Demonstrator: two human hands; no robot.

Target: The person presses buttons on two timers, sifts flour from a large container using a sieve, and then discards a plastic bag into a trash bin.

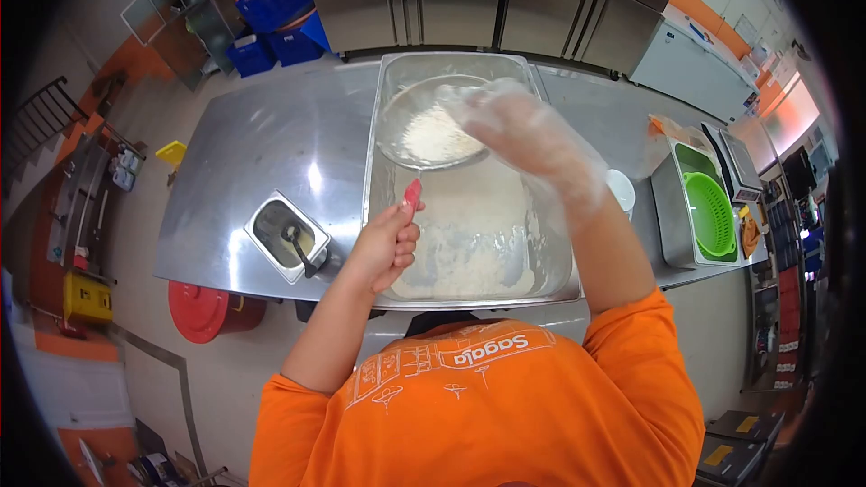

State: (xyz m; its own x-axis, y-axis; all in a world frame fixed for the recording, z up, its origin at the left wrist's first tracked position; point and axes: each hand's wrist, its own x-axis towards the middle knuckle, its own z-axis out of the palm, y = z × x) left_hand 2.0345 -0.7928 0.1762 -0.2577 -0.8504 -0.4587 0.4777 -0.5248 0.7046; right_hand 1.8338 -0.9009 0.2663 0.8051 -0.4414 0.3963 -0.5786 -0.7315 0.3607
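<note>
My left hand (pixel 389 248) is closed round the pink handle (pixel 412 193) of a round sieve (pixel 394 137). White flour (pixel 437 137) lies heaped in the sieve's mesh. The sieve is over the far half of a large steel tray (pixel 372 158), whose floor carries a layer of flour (pixel 469 261). At the sieve's right rim is my right hand (pixel 519 131), in a clear plastic glove and smeared by motion, its fingers not distinct.
A small steel container (pixel 259 233) with a dark-handled scoop (pixel 298 243) stands left on the steel table (pixel 244 162). Right of the tray are a white tub (pixel 621 188), a steel bin with a green basket (pixel 708 212) and a scale (pixel 741 167). A red bucket (pixel 203 311) sits below the table's left edge.
</note>
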